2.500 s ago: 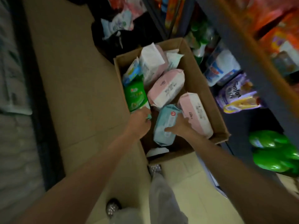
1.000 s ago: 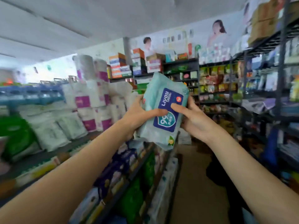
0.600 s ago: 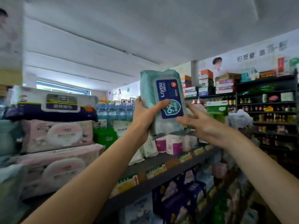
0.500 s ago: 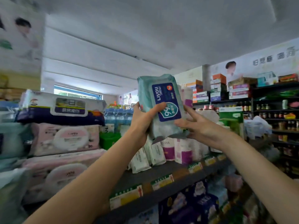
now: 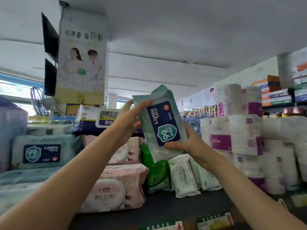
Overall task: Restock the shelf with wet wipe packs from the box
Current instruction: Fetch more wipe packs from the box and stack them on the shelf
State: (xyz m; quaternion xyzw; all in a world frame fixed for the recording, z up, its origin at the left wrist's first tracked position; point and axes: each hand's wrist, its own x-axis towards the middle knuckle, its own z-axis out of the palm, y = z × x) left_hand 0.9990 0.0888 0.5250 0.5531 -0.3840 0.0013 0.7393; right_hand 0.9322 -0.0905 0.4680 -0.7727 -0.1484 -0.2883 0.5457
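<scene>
now both hands, left hand (image 5: 131, 117) high, right hand (image 5: 184, 143) low, grip the teal pack (image 5: 161, 125). turn it flat. slide it onto the matching stack (image 5: 44, 151) left of the hands.

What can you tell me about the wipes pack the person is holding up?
The pale teal wet wipe pack looks like soft crinkly plastic, with a dark blue label showing Liyou and a 99 shield. It is sealed, tilted upright, raised above the shelf. The left hand grips its upper edge; the right hand holds its lower end.
</scene>
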